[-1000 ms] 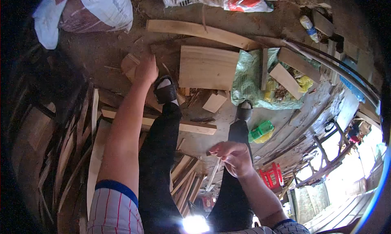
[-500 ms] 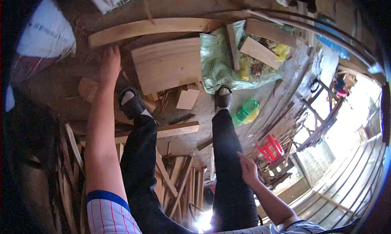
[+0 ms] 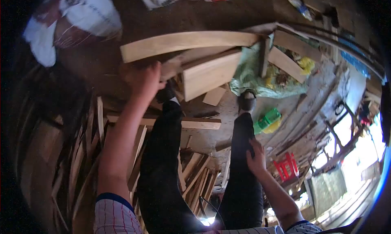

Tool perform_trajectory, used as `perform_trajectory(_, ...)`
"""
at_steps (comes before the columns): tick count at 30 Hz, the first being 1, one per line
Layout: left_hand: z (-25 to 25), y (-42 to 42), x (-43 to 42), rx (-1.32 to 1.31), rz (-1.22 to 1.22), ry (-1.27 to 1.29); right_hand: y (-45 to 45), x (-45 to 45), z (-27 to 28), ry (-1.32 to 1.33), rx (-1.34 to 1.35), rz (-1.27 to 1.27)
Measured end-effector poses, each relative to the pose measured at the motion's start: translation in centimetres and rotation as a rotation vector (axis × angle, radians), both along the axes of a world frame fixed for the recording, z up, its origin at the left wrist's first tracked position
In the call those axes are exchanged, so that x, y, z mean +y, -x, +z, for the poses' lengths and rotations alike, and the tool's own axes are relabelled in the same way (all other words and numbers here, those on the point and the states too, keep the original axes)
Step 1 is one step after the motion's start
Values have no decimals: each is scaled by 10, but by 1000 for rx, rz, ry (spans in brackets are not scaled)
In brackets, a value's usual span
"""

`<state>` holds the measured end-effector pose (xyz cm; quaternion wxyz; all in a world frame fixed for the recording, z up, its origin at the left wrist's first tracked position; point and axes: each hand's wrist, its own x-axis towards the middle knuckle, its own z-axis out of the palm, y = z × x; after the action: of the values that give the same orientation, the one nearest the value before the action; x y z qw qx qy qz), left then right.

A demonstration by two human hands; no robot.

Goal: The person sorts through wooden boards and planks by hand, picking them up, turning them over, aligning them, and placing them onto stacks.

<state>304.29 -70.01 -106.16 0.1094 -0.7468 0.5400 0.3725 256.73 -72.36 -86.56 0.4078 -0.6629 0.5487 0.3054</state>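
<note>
My left hand (image 3: 146, 80) reaches down to the floor beside my left foot, below the near end of a long, pale plank (image 3: 183, 42). Motion smears its fingers, so whether they grip a piece of wood is unclear. Just right of it, a wide wooden board (image 3: 211, 74) leans with its dark upper edge showing, and a brownish strip of wood (image 3: 173, 67) lies behind that. A small wood offcut (image 3: 214, 96) rests below the board. Against my right leg, around the knee, lies my right hand (image 3: 256, 157), fingers extended and holding nothing.
Green sheeting (image 3: 247, 71) under wood pieces lies right of the board. Beyond my right foot are a green bottle (image 3: 269, 118) and a red plastic basket (image 3: 287, 167). Several wood strips (image 3: 199, 173) stand beneath me. White sacks (image 3: 91, 14) sit at upper left.
The view has shifted, carrying most things rightward. The wide board has tilted, showing more of its upper edge. My left hand has come nearer my left foot and the board.
</note>
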Motion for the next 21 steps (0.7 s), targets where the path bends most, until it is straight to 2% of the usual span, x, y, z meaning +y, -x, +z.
perform_trajectory(2,36,15,-6,-4,63,26,-86,-64,-29,135,-269,132)
perform_trajectory(4,46,28,0,2,118,86,-197,-127,-48,238,-524,257)
perform_trajectory(5,61,32,-5,-145,74,319,-248,-153,-61,297,-755,414)
perform_trajectory(7,68,45,-3,-150,169,340,-335,-177,-68,191,-969,533)
perform_trajectory(8,72,54,0,-24,310,246,-355,-177,-92,155,-954,662)
perform_trajectory(9,82,59,-3,-10,359,349,-370,-174,-100,118,-936,790)
perform_trajectory(10,86,60,-1,-20,327,268,-375,-177,-100,-103,-791,788)
perform_trajectory(11,91,61,2,-25,296,185,-373,-175,-97,-106,-785,804)
perform_trajectory(13,108,61,13,-13,296,217,-358,-168,-85,-198,-617,940)
perform_trajectory(14,116,62,17,4,275,247,-344,-163,-74,-174,-693,842)
perform_trajectory(15,127,62,18,22,299,262,-341,-164,-48,-268,-700,705)
perform_trajectory(17,159,62,23,115,411,217,-311,-162,-36,-276,-706,580)
perform_trajectory(19,191,59,30,172,493,248,-294,-166,-8,-127,-773,698)
perform_trajectory(21,224,56,36,248,605,252,-283,-172,36,-141,-899,627)
